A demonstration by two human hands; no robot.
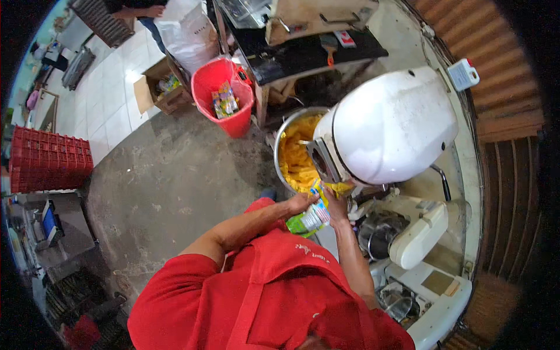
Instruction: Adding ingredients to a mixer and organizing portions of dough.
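My left hand (302,203) is closed on a plastic pouch (309,220), green and white with blue and yellow parts, held tilted in front of my apron. Fingers of my right hand (338,208) close at the pouch's upper right side; part of them is hidden. Something yellow (343,188) shows just beyond the right hand, and I cannot tell whether it belongs to the pouch. Right past my hands stands a metal mixing bowl (277,153) holding a thick yellow-orange mixture (296,153). A large white mixer head (394,125) overhangs the bowl's right side.
Left of the bowl, a red bucket (233,123) holds several small packets. Behind it are a dark workbench (280,64) and a white sack (189,41). A smaller mixer (420,233) stands at my right. Red crates (49,160) are stacked far left. A person's hand (153,11) shows at the top left.
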